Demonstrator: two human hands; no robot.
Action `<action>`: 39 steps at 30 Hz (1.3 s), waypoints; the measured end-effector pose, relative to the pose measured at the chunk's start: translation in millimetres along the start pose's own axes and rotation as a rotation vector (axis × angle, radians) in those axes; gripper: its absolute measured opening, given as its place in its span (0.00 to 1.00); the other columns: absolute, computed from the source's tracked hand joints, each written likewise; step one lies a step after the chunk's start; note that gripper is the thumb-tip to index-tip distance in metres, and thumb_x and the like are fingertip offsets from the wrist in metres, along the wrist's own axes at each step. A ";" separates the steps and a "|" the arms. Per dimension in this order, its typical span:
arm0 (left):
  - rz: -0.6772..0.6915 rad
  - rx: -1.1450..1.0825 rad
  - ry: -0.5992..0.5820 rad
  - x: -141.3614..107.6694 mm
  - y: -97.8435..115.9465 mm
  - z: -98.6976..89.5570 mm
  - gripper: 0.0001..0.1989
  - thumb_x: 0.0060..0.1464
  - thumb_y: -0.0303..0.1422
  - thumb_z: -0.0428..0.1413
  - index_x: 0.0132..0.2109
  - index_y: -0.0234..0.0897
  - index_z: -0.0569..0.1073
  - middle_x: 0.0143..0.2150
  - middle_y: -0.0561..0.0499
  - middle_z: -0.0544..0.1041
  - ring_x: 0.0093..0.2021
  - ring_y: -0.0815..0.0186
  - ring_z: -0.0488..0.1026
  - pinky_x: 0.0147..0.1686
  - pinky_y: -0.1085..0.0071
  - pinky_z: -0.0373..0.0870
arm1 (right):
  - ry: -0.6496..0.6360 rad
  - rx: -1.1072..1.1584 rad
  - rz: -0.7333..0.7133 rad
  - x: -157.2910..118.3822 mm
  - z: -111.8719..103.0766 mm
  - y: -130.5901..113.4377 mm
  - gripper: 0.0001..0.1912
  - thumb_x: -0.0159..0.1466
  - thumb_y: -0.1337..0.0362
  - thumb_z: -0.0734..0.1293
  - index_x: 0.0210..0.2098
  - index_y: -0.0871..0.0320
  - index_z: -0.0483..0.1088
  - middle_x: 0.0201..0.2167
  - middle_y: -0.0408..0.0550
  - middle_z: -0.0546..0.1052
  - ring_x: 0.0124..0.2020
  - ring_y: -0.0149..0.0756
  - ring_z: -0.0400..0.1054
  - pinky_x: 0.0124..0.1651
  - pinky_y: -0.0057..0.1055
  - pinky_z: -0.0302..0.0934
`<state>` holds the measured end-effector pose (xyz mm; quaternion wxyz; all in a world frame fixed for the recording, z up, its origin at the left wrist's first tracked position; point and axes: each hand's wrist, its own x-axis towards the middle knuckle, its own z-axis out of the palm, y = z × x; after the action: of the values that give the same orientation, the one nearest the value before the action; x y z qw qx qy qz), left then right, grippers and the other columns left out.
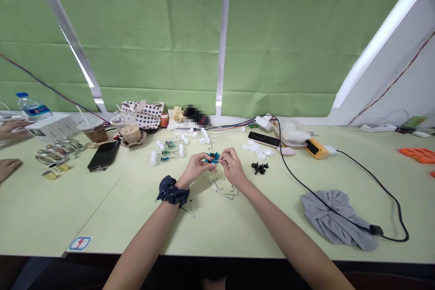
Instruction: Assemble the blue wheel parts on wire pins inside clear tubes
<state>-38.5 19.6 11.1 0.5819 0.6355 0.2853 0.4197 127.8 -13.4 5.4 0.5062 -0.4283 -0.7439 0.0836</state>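
Note:
My left hand [198, 167], with a dark dotted scrunchie [171, 191] round its wrist, has thumb and fingers drawn together. My right hand [233, 168] makes a pinch close beside it. Small teal plastic parts [213, 158] show between the two hands; whether they lie on the table or are partly held, I cannot tell. What the fingertips grip is too small to make out. A thin upright wire rises just behind the parts. Several bent metal wires [227, 193] lie on the table below my hands, and black plastic parts [260, 168] are to the right.
Clear tubes with white caps [168, 152] lie to the left, white discs [258, 148] and a phone [264, 139] to the right. A black cable [307, 186] crosses a grey cloth [335, 219]. Drink cups [131, 133] stand far left, near another person's hand [9, 166].

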 end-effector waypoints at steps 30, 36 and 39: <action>-0.006 0.028 -0.037 -2.2 1.2 3.4 0.15 0.42 0.37 0.62 0.34 0.32 0.68 0.26 0.51 0.76 0.27 0.64 0.76 0.31 0.69 0.70 | -0.201 -0.001 0.146 -5.1 -0.4 0.5 0.05 0.64 0.64 0.53 0.38 0.57 0.56 0.32 0.46 0.68 0.29 0.33 0.63 0.32 0.28 0.56; -0.008 0.022 -0.025 -2.8 4.2 6.4 0.15 0.41 0.36 0.63 0.32 0.32 0.67 0.25 0.52 0.75 0.27 0.64 0.76 0.31 0.69 0.71 | -0.123 -0.136 0.118 -4.3 -2.5 -1.0 0.06 0.64 0.66 0.54 0.34 0.56 0.60 0.35 0.47 0.67 0.33 0.34 0.64 0.37 0.29 0.57; -0.010 0.020 -0.029 -3.4 5.6 8.5 0.15 0.41 0.36 0.63 0.32 0.33 0.67 0.24 0.53 0.74 0.26 0.64 0.76 0.31 0.68 0.71 | -0.073 -0.142 0.088 -4.0 -2.3 -1.3 0.07 0.64 0.66 0.54 0.32 0.56 0.61 0.37 0.48 0.66 0.35 0.34 0.63 0.38 0.29 0.58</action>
<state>-33.5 11.6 16.2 0.5817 0.6459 0.2843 0.4045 129.5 -17.8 4.4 0.4428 -0.4920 -0.7465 0.0683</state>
